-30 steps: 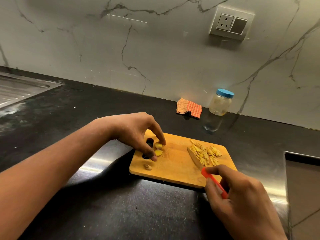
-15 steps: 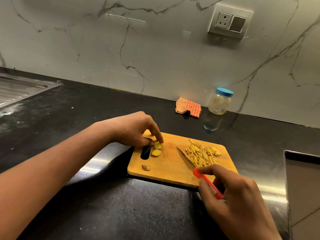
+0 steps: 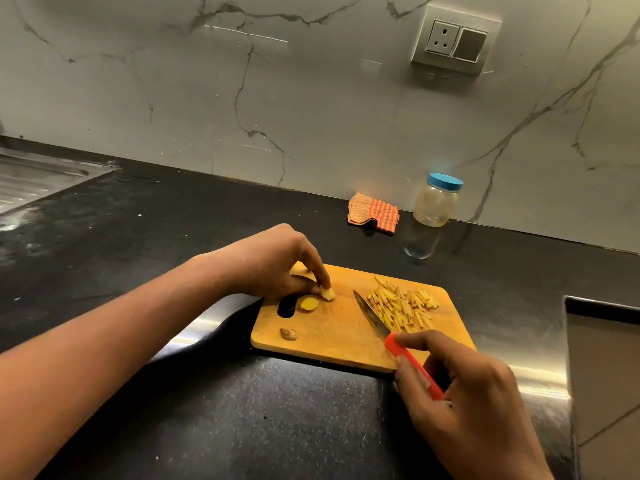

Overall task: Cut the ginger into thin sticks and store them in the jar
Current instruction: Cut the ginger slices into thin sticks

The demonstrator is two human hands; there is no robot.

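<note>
A wooden cutting board (image 3: 343, 337) lies on the black counter. My left hand (image 3: 277, 261) pinches a pale ginger slice (image 3: 327, 293) at the board's left part, beside the handle hole. A second yellow slice (image 3: 309, 303) lies next to it, and a brown ginger scrap (image 3: 288, 334) rests near the front edge. A pile of thin ginger sticks (image 3: 401, 304) covers the board's right side. My right hand (image 3: 464, 393) grips a knife (image 3: 372, 315) by its red handle, blade resting left of the sticks. A clear jar (image 3: 437, 202) with a blue lid stands closed by the wall.
An orange checked cloth (image 3: 373, 213) lies left of the jar. A steel sink drainboard (image 3: 38, 174) sits at the far left. A recessed steel edge (image 3: 602, 306) cuts into the counter at the right. A wall socket (image 3: 455, 39) is above.
My left hand shifted from the lower slice to pinch the upper one. The knife swung left, off the pile of sticks, its blade now lying bare on the board.
</note>
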